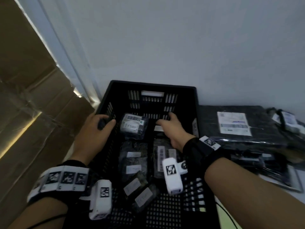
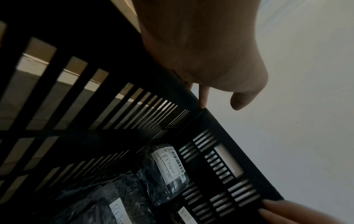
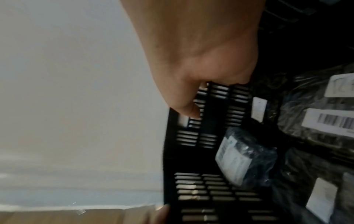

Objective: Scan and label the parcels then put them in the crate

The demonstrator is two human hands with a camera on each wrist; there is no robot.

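Observation:
A black slatted crate (image 1: 151, 85) stands against the wall and holds several black-wrapped parcels with white labels. One small parcel (image 1: 133, 125) marked RETURN leans at the far end, also seen in the left wrist view as the RETURN parcel (image 2: 168, 165) and in the right wrist view as the same parcel (image 3: 237, 157). My left hand (image 1: 102, 123) grips the crate's left rim, thumb inside. My right hand (image 1: 170, 124) reaches into the far right corner, straight fingers (image 2: 277, 209) touching the crate's end wall above a labelled parcel (image 1: 158, 128). It holds nothing that I can see.
A pile of flat black parcels (image 1: 234, 124) with shipping labels lies on the table right of the crate. Taped cardboard boxes (image 1: 33, 96) stand at the left. A pale wall (image 1: 165, 38) rises directly behind the crate.

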